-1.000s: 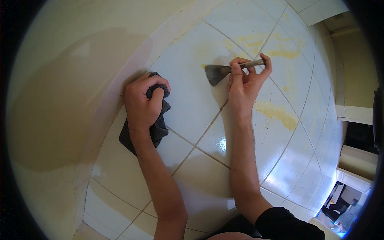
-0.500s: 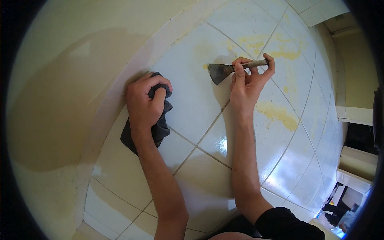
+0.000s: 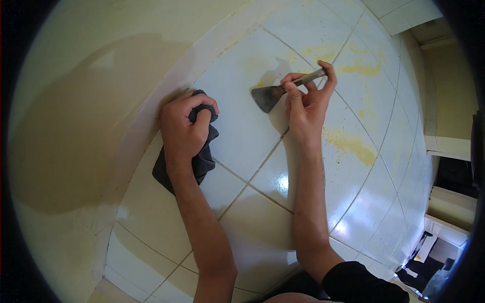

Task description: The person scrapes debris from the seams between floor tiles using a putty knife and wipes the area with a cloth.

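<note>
My left hand (image 3: 184, 123) is closed round a bunched dark grey cloth (image 3: 203, 160), part of which hangs below the palm against the white tiles. Between the thumb and fingers of my right hand (image 3: 307, 112) is a scraper (image 3: 268, 97) with a wide, worn metal blade and a slim handle. Its blade points left, tilted a little downward, and its shadow falls on the tile beside it. Whether the blade touches the tile I cannot tell. Yellow smears (image 3: 353, 144) mark the tiles to the right of my right wrist, and more yellow patches (image 3: 361, 68) lie beyond the hand.
A cream wall (image 3: 91, 101) with a pale skirting strip bounds the tiles (image 3: 242, 202) on the left. Along the right are cream ledges (image 3: 449, 144) and dark openings. Another person (image 3: 429, 272) in dark clothing shows partly at the lower right.
My right hand has shifted slightly left, and the scraper has turned so its blade sits lower and further left. The left hand and cloth have barely moved.
</note>
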A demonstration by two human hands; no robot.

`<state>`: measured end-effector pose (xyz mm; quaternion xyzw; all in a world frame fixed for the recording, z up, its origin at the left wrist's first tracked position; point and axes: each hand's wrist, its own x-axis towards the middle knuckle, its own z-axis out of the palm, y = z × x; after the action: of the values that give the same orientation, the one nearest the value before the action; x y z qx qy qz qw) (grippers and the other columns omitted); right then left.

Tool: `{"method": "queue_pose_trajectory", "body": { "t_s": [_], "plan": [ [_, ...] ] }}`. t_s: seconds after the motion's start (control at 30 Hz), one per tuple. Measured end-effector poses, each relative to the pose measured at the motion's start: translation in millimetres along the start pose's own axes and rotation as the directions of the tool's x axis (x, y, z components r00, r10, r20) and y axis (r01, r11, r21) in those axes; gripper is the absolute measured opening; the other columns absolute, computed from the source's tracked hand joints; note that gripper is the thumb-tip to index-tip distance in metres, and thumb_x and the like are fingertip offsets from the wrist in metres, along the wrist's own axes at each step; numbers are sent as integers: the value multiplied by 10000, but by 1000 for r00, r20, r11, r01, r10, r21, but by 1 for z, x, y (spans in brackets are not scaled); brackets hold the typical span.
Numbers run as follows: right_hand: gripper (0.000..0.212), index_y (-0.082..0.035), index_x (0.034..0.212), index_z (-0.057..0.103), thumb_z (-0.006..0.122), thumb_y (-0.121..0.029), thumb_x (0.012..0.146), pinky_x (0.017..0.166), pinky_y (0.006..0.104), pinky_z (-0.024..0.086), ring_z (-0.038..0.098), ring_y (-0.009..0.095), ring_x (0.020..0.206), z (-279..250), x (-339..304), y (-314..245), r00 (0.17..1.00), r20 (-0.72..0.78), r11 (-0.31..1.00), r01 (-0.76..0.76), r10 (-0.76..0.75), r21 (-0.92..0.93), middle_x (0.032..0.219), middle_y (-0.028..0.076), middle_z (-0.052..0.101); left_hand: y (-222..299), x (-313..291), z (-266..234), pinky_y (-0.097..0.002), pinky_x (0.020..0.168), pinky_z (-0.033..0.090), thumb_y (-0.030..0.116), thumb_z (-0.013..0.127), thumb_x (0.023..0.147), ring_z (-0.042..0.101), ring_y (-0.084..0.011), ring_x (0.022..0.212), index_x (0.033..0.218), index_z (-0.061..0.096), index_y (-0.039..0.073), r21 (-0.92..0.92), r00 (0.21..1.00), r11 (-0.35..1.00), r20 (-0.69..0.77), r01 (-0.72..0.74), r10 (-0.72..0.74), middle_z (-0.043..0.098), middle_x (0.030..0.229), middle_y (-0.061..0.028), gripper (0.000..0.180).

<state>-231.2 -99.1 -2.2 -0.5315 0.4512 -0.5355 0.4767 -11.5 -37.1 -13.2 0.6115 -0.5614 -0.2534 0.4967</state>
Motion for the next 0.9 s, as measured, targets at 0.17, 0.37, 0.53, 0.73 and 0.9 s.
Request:
{"method": "queue_pose_trajectory", "body": {
  "t_s": [0.17, 0.37, 0.53, 0.73, 0.9],
  "plan": [
    [673, -159, 1522, 189, 551, 71, 1003, 669, 215, 438, 597, 106, 812, 2, -1, -1, 999, -51, 1000, -13, 13, 4, 1051, 102, 635, 3, 0, 0, -336, 571, 420, 27, 531, 732, 539, -227, 589, 743, 659, 15, 24, 999, 999, 1, -36, 36, 567, 660, -100, 128],
    [705, -174, 1543, 159, 529, 87, 1002, 608, 203, 434, 563, 82, 730, 10, -4, 4, 997, -81, 994, 2, 6, 107, 1052, 108, 629, 1, 0, 2, -322, 576, 432, 12, 522, 731, 556, -215, 593, 742, 660, 8, 34, 1000, 999, -10, -26, 26, 598, 670, -97, 138],
    [725, -188, 1553, 125, 517, 83, 1007, 499, 201, 399, 499, 55, 606, -1, -1, -2, 961, 220, 967, -202, 165, 156, 1059, 119, 619, 0, 0, 3, -316, 582, 440, 5, 517, 730, 567, -198, 602, 747, 662, -2, -8, 1000, 1000, -6, -29, 29, 609, 674, -99, 146],
    [693, -172, 1555, 127, 509, 44, 1018, 374, 268, 466, 449, 71, 492, 0, -2, -6, 968, 209, 972, -175, 141, 155, 1055, 147, 592, -1, 1, 2, -306, 587, 438, -1, 517, 729, 561, -195, 603, 750, 660, -7, -11, 1000, 1000, 5, -26, 26, 604, 678, -98, 145],
    [734, -166, 1572, 126, 505, 83, 994, 391, 289, 514, 478, 92, 493, -2, 0, -6, 959, 227, 961, -214, 171, 177, 1042, 171, 594, 2, 0, 2, -305, 588, 437, -5, 517, 726, 562, -197, 606, 752, 661, -6, -10, 1000, 1000, 11, 8, -8, 602, 676, -97, 146]
  ]
}}
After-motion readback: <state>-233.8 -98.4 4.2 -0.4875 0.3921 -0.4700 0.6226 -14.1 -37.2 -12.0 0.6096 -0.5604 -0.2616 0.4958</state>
